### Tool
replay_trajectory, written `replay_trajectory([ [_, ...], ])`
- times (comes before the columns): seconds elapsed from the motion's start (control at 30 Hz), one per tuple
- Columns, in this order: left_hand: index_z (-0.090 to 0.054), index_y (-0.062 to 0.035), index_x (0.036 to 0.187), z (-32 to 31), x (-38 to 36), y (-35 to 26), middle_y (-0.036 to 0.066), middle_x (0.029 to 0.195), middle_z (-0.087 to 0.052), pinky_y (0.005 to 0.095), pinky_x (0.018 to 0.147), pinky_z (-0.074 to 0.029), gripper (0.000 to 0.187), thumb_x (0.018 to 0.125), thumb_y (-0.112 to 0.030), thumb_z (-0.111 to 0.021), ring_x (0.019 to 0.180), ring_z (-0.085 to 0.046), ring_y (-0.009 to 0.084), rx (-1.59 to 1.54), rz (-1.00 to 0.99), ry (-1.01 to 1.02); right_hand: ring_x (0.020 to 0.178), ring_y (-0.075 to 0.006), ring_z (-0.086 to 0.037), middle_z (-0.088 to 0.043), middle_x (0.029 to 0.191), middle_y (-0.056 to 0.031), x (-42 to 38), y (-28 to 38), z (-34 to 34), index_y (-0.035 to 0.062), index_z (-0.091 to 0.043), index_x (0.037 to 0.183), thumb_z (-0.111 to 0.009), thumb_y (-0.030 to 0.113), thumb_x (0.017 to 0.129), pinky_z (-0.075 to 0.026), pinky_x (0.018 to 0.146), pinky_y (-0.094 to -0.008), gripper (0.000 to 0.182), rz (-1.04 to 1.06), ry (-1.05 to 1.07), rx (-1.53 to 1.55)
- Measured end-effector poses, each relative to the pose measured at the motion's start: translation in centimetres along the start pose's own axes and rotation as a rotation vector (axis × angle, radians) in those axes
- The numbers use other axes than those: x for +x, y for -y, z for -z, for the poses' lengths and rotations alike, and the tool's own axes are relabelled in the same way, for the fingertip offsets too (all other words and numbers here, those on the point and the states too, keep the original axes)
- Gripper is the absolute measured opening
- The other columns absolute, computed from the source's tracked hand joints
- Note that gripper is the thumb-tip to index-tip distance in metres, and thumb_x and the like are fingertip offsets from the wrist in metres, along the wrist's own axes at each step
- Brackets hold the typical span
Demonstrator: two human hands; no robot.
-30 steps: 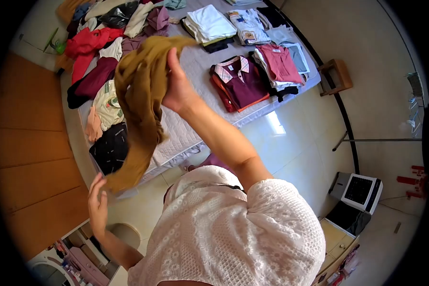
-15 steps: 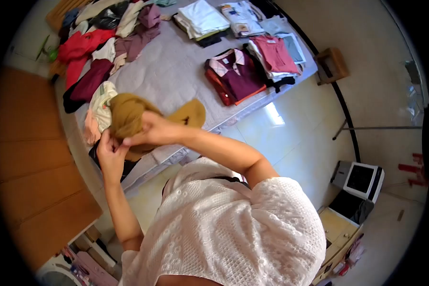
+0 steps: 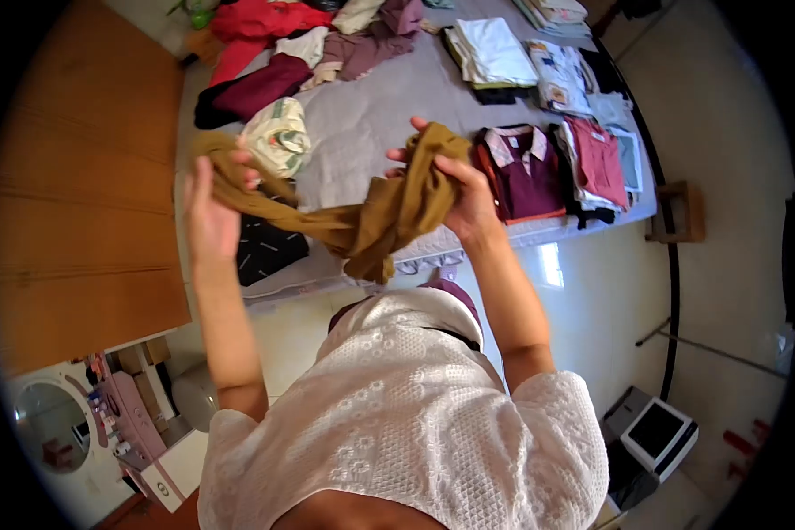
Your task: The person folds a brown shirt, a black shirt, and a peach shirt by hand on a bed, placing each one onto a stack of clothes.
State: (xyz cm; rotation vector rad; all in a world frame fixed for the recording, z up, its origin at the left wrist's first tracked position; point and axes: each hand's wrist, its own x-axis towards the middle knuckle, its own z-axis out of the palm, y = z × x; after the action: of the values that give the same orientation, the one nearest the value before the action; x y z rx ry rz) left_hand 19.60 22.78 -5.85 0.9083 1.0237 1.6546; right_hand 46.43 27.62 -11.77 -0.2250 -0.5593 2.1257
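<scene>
Bright daylight, floor glare, strong fisheye distortion with dark vignetted corners

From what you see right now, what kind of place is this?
Probably a bedroom at home: a bed with folded shirts and loose clothes, beside a wooden wardrobe.

Bed (image 3: 371, 132): grey quilted cover, strewn with clothes.
Folded shirts: maroon polo (image 3: 526, 172); pink polo stack (image 3: 599, 159) just beside it; white stack (image 3: 490, 55) farther up.
Loose heap: red garment (image 3: 261, 25), dark maroon garment (image 3: 256, 88), cream printed top (image 3: 278, 137).
Wardrobe (image 3: 79, 177): wooden, left of bed.
Stool (image 3: 680, 212): wooden, right of bed.
Floor (image 3: 592, 300): glossy pale tiles.
</scene>
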Motion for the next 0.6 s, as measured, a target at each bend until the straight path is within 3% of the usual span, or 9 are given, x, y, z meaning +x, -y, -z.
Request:
replay_trajectory([
  [0.13, -0.04, 0.0019, 0.108, 2.2, -0.5, -2.2, 0.018, 0.103, -0.05, 0.0329, 0.075, -0.043, 0.037, 0.087, -0.029, -0.037, 0.083, -0.054, 0.0241, 0.167, -0.143, -0.169, 0.103, -0.0298, -0.045, -0.047, 0.109, -0.0175, 0.0, 0.5, 1.4, 0.0065, -0.031, 0.121, -0.053, 0.016, 0.075, -0.035, 0.089, -0.0403, 0.052, 0.126, -0.02, -0.012],
  [0.3, -0.042, -0.0001, 0.104, 4.7, -1.9, -7.0, 0.018, 0.104, -0.051, 0.0282, 0.068, -0.042, 0.035, 0.089, -0.03, -0.032, 0.081, -0.054, 0.0192, 0.323, -0.454, -0.33, 0.106, -0.0284, -0.043, -0.045, 0.111, -0.0157, -1.1, 4.9, 0.2, 0.0099, -0.026, 0.125, -0.056, 0.019, 0.076, -0.035, 0.088, -0.0389, 0.058, 0.511, -0.028, -0.202],
  [0.43, -0.044, -0.0001, 0.099, 6.8, -2.2, -8.3, 0.016, 0.097, -0.054, 0.0263, 0.065, -0.04, 0.033, 0.089, -0.029, -0.031, 0.073, -0.053, 0.0163, 0.319, -0.44, -0.52, 0.095, -0.0273, -0.051, -0.049, 0.103, -0.0151, -1.3, 5.9, 1.3, 0.0073, -0.026, 0.126, -0.05, 0.017, 0.08, -0.042, 0.081, -0.0373, 0.054, 0.397, -0.186, -0.433],
  [0.6, -0.044, 0.0, 0.098, 8.6, -3.1, -5.2, 0.015, 0.095, -0.055, 0.027, 0.066, -0.041, 0.032, 0.088, -0.028, -0.034, 0.074, -0.053, 0.0162, 0.282, -0.21, -0.522, 0.095, -0.0288, -0.051, -0.05, 0.101, -0.0192, -0.7, 6.6, 0.0, 0.0075, -0.023, 0.127, -0.045, 0.018, 0.082, -0.042, 0.081, -0.0392, 0.051, 0.416, -0.018, -0.328],
])
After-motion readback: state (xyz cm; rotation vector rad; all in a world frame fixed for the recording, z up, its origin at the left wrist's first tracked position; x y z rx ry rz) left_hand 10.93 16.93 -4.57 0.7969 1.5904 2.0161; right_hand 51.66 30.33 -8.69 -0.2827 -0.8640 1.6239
